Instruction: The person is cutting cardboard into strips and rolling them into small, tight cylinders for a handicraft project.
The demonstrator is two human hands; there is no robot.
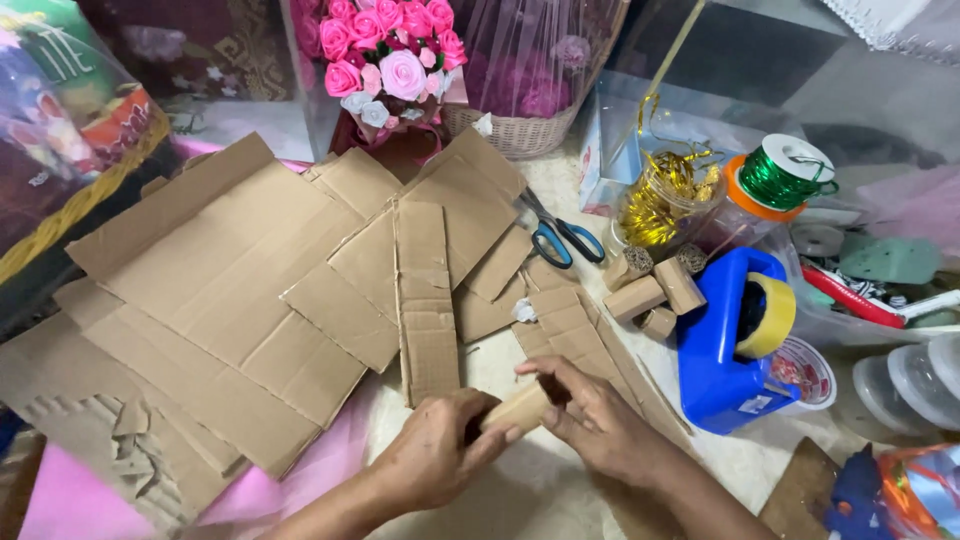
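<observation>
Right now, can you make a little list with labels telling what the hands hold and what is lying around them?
left hand: grips one end of the cardboard roll
right hand: wraps around the roll's other end
in front of the hands: flat cardboard pieces, overlapping
scissors: blue handles, lying on the cardboard
finished rolls: small pile beside the blue tape dispenser
wire spools: gold and green
far edge: pink rose bouquet, wicker basket
</observation>
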